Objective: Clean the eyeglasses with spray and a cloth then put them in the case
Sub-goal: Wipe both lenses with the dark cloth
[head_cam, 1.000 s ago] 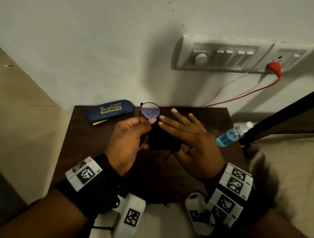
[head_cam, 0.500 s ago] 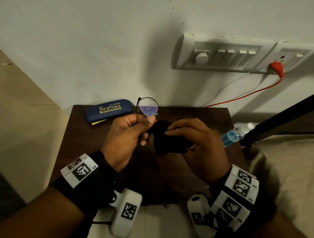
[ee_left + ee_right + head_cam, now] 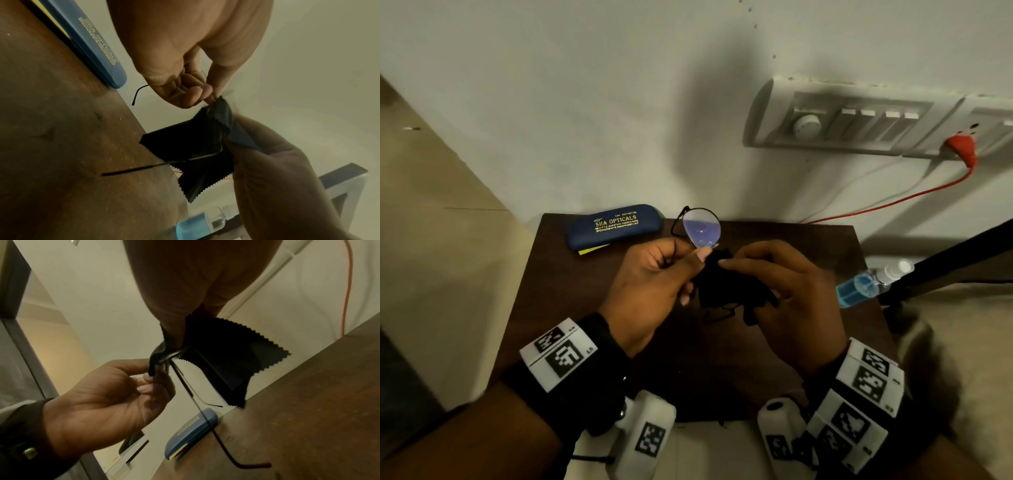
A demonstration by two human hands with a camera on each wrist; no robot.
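Note:
My left hand pinches the thin black eyeglasses near the bridge, one round lens standing up above my fingers. My right hand pinches the black cloth around the other lens, which the cloth hides. In the left wrist view the cloth hangs with a zigzag edge and a temple arm sticks out below it. The right wrist view shows the cloth and both temple arms hanging down. The closed blue case lies at the table's back left. The spray bottle lies at the right edge.
The small dark wooden table stands against a white wall with a switchboard and a red plug and cable. A yellow slip pokes out under the case. A dark bar crosses at the right.
My right hand went from flat fingers over the cloth to fingers curled, pinching the cloth on the lens. The glasses tilted slightly; my left hand kept its hold.

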